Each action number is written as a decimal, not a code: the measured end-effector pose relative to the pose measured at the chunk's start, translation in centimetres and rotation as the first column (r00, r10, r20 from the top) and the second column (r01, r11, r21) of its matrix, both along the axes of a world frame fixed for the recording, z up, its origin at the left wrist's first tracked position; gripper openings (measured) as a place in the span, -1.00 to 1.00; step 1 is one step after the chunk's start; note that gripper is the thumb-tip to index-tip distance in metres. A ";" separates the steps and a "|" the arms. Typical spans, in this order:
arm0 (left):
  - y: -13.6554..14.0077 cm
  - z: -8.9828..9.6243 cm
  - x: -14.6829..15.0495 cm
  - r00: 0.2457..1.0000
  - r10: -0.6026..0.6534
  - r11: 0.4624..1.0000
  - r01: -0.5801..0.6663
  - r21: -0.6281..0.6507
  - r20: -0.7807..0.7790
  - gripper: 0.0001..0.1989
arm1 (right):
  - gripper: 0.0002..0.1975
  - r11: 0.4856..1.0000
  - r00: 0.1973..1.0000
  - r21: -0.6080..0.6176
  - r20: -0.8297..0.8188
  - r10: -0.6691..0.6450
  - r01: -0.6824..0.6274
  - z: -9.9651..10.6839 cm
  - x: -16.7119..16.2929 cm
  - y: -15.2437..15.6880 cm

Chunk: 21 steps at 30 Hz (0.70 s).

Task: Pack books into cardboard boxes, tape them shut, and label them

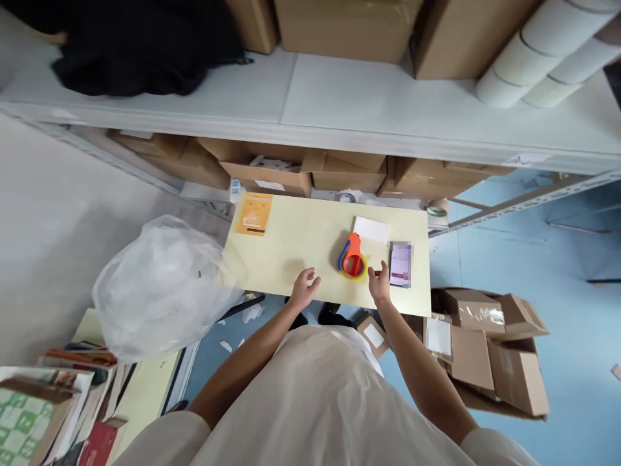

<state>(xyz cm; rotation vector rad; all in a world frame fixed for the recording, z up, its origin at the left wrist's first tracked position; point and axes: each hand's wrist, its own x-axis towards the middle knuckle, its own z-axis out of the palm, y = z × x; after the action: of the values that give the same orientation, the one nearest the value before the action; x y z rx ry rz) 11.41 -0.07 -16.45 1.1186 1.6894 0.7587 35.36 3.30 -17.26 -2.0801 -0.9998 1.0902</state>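
My left hand (304,290) hovers over the near edge of a pale yellow table (301,239), its fingers loosely curled and apart, with nothing in it. My right hand (380,283) is also empty, thumb and fingers spread. It is between an orange tape dispenser (354,244), with blue and yellow round parts at its sides, and a phone (400,265) whose screen is lit and partly blurred. Behind the dispenser lies a small white pad or stack of paper (371,229). At the table's far left corner rests an orange printed leaflet (254,214).
Cardboard boxes (272,175) stand on the lower shelf behind the table. Above runs a grey shelf (349,97) with more boxes, white rolls (526,61) and black cloth (145,48). A big clear plastic bag (160,291) bulges at left. A carton of folded boxes (485,362) sits right.
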 end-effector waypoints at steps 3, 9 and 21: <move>-0.8 2.0 -2.9 0.999 0.025 1.000 -0.025 0.003 0.042 -0.66 | -0.33 0.986 0.992 0.131 -0.055 0.112 -0.104 1.6 -4.7 0.6; -5.8 4.9 -12.3 0.984 0.155 0.986 -0.159 0.046 0.083 -0.61 | -0.46 0.875 0.870 0.246 -0.171 0.463 -0.417 5.1 -16.9 0.7; -20.8 6.2 -23.1 0.866 0.482 0.876 -0.476 0.072 -0.136 -0.67 | -0.63 0.527 0.497 0.262 -0.174 0.850 -0.809 7.4 -33.8 -6.7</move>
<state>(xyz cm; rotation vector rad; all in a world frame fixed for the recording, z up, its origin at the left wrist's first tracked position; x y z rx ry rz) -11.66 -20.83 -10.26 0.7937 2.1279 1.0363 1.61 -3.36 -9.82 -1.1774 -1.9584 1.6399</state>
